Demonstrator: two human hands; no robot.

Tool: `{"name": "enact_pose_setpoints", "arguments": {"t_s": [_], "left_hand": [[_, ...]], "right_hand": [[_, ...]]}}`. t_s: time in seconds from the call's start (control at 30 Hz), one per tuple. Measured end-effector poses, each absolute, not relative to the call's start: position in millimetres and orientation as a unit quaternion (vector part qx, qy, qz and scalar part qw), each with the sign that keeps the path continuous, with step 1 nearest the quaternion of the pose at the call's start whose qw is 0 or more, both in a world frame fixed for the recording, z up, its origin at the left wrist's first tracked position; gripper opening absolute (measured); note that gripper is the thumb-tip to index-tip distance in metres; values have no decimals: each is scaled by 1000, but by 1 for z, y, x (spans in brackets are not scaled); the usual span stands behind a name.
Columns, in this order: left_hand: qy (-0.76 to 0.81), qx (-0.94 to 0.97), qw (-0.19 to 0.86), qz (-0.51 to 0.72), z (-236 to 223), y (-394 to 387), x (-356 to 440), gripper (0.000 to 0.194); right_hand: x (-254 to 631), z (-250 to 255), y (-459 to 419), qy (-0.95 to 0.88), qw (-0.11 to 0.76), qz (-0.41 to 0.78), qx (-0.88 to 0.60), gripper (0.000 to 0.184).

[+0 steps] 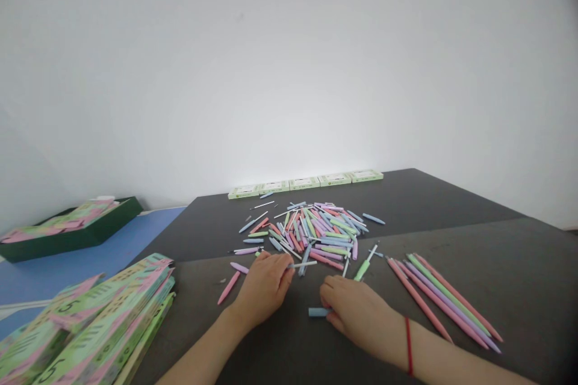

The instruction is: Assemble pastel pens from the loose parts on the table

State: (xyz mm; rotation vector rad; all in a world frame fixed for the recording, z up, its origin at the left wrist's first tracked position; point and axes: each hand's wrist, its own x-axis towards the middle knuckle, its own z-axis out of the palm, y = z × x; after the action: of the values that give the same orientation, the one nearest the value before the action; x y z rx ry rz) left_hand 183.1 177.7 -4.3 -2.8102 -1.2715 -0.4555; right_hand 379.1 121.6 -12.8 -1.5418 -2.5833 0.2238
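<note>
My left hand (267, 281) is closed on a thin white pen refill (309, 264), which points right from between thumb and fingers. Its other end is hidden in the hand. My right hand (356, 311) grips a blue pen barrel (318, 312), whose squared end sticks out to the left. Just beyond both hands spreads a pile of pastel pen parts (316, 230), pink, purple, green and blue, with white refills among them. A green pen piece with a refill in it (366, 262) lies beyond the right hand. Near the left hand rests a pink pen piece (229, 287).
Several long, assembled-looking pens (445, 301) lie side by side at the right. Flat, pale green boxes (304, 183) line the dark table's (451, 204) back edge. Printed packets (99, 319) are stacked at front left, and a dark green tray (112, 222) stands beyond on a blue surface.
</note>
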Motion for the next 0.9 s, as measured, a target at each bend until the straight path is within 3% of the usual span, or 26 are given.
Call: {"name": "enact_pose_setpoints", "arguments": {"t_s": [0.17,0.43,0.9], "left_hand": [[-397,-908,22,-130,-2,176,184,17],[-388,-913,22,-121,-2,176,184,18],[-398,-908,52,-121,-5,195,183,16]], "right_hand": [[407,10,137,-814,98,70,-569,8],[412,14,143,-806,86,46,-584,11],[401,6,189,-850,198,105,-477,9]]}}
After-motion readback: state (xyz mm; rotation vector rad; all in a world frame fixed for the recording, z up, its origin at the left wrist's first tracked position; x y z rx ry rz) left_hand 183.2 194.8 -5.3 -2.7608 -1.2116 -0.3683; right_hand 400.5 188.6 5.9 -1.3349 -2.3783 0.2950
